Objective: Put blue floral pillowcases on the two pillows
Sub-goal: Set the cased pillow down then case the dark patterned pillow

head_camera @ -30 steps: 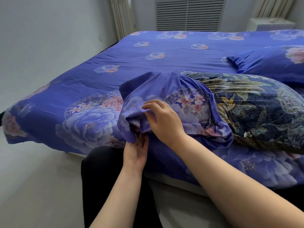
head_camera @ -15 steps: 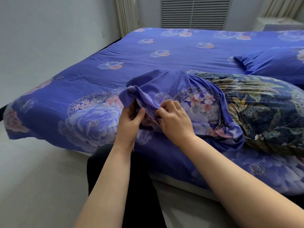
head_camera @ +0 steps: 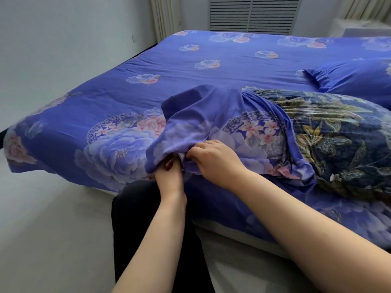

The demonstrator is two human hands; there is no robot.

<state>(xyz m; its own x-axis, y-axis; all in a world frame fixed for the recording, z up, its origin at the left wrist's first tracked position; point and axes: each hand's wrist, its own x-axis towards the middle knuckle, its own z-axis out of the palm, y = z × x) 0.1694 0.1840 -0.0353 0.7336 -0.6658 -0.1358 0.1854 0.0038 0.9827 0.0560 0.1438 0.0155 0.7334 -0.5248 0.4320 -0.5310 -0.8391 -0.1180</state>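
Note:
A blue floral pillowcase (head_camera: 211, 123) covers the left end of a dark navy leaf-patterned pillow (head_camera: 338, 140) lying along the bed's near edge. The case is bunched, and most of the pillow sticks out to the right. My right hand (head_camera: 213, 159) pinches the case's loose fabric at its lower left. Just below it, my left hand (head_camera: 169, 174) grips the hanging corner of the same case, its fingertips hidden under the cloth. A second pillow in a blue case (head_camera: 355, 81) lies farther back on the right.
The bed (head_camera: 148, 66) carries a matching blue floral sheet. A grey wall stands to the left, a louvred panel (head_camera: 254, 13) and curtains behind the bed. My dark-clothed legs (head_camera: 148, 229) press against the bed's near edge above the pale floor.
My left hand dropped from the case's top fold to its lower hanging corner. My right hand stayed on the fabric and shifted slightly. The loose end of the case now hangs lower.

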